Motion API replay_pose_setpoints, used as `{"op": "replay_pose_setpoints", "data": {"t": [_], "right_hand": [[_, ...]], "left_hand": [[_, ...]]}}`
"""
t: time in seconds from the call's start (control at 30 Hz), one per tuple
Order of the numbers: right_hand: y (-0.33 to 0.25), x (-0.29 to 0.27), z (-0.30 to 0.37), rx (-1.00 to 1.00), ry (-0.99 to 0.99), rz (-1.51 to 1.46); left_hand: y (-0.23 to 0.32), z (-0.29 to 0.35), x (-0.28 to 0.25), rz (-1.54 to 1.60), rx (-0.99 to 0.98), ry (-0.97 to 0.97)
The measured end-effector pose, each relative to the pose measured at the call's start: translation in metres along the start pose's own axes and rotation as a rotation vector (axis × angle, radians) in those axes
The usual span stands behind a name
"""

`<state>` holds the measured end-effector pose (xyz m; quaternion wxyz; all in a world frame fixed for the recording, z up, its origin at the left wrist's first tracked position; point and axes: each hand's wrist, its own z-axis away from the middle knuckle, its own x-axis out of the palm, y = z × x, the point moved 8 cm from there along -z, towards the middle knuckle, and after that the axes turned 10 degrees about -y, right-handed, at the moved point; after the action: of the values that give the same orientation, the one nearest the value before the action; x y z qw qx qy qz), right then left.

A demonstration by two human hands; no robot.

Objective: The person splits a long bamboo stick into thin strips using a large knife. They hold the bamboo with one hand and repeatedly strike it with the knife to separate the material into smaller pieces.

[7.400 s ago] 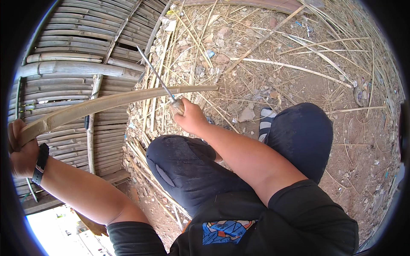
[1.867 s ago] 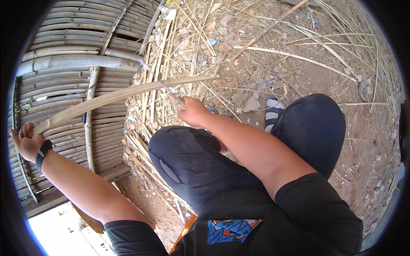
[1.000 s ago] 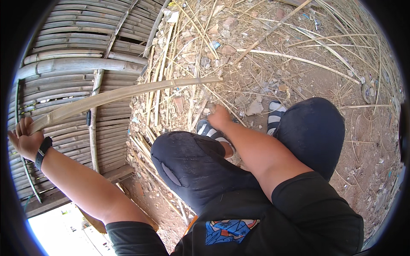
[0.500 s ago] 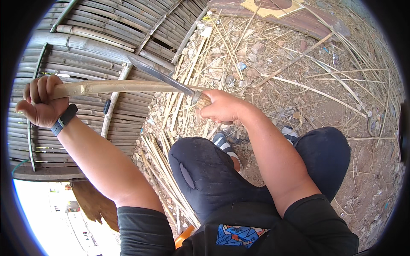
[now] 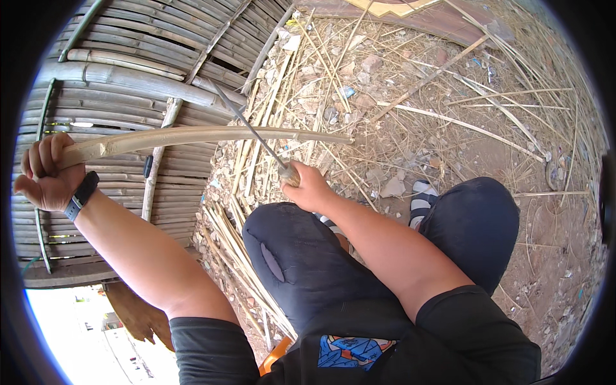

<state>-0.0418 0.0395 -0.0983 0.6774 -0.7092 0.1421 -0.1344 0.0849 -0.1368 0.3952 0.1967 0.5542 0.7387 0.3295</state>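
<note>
My left hand [image 5: 54, 168], with a dark watch at its wrist, is wrapped round one end of a long pale bamboo strip [image 5: 186, 135]. The strip runs to the right across the view, its far end loose above the littered ground. My right hand [image 5: 309, 187] grips the wooden handle of a long knife [image 5: 260, 139]. The blade points up and to the left and crosses the strip; whether its edge touches the strip I cannot tell.
A bamboo slat wall [image 5: 128, 38] stands at the left. Split bamboo strips [image 5: 234, 240] lie in a pile beside my left knee [image 5: 282, 250]. More sticks and straw cover the stony ground [image 5: 398, 154]. A brown patterned panel [image 5: 410, 16] lies at the far side.
My right hand has moved left and down with the knife, and the blade now stands steeper. The strip's right end has come into view. My left hand has shifted slightly down and left.
</note>
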Motion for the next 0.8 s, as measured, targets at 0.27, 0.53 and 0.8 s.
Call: {"op": "replay_pose_setpoints", "data": {"t": [0.27, 0.53, 0.8], "right_hand": [[0.144, -0.025, 0.012, 0.518, 0.136, -0.146], [0.061, -0.038, 0.002, 0.235, 0.041, 0.035], [0.063, -0.042, 0.018, 0.395, 0.112, 0.273]], "left_hand": [[0.005, -0.012, -0.016, -0.012, -0.005, -0.012], [0.004, -0.007, 0.009, -0.091, 0.070, 0.049], [0.013, 0.006, 0.002, -0.154, 0.116, 0.160]]}}
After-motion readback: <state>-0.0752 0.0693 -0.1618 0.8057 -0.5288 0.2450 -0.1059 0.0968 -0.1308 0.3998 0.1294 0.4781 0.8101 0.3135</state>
